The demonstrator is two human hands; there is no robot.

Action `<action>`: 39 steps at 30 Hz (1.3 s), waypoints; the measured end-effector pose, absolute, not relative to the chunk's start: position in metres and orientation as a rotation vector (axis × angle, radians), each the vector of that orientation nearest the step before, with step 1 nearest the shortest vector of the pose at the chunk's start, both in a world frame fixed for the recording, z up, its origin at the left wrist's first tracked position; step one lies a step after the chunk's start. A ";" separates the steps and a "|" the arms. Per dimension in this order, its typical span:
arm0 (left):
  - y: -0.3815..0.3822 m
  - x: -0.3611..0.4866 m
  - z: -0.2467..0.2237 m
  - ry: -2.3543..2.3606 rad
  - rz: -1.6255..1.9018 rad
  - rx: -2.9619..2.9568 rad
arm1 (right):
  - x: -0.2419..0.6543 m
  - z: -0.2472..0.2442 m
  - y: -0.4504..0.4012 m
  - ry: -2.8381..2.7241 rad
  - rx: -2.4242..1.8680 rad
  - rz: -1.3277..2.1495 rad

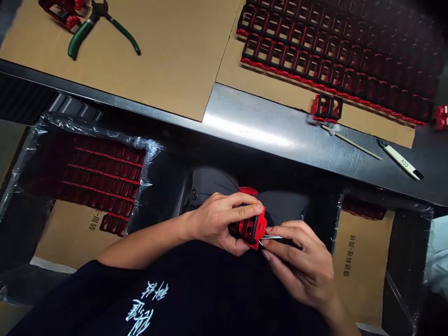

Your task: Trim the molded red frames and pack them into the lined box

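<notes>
My left hand (227, 219) is closed round a small red and black plastic part (258, 228), held above my lap. The fingers of my right hand (304, 261) pinch a thin, silvery tool (273, 237) that looks like tweezers. Its tip meets the lower right edge of the part, and my fingers hide most of its length. Behind my left hand, another red piece (248, 190) shows partly over my lap.
Rows of red and black parts (301, 60) fill the bench's right side. Cutting pliers (100, 9) lie on cardboard (168, 56). A thin stick (357, 144) and a white utility knife (401, 159) rest near the edge. Plastic-lined bins (149, 161) with parts flank my lap.
</notes>
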State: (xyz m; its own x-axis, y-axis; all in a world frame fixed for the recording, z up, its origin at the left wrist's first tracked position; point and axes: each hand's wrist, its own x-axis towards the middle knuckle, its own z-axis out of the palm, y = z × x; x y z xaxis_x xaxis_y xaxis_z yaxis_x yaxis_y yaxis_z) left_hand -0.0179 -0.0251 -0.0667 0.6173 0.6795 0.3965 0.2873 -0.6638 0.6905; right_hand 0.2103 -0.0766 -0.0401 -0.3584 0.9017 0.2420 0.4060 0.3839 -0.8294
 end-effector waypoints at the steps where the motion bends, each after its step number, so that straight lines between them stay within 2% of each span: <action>1: -0.025 -0.018 -0.067 0.767 0.882 2.265 | 0.210 -0.040 -0.076 -1.930 -1.116 0.890; 39: -0.026 -0.019 -0.064 0.784 0.806 2.319 | 0.210 -0.030 -0.084 -2.031 -1.147 0.907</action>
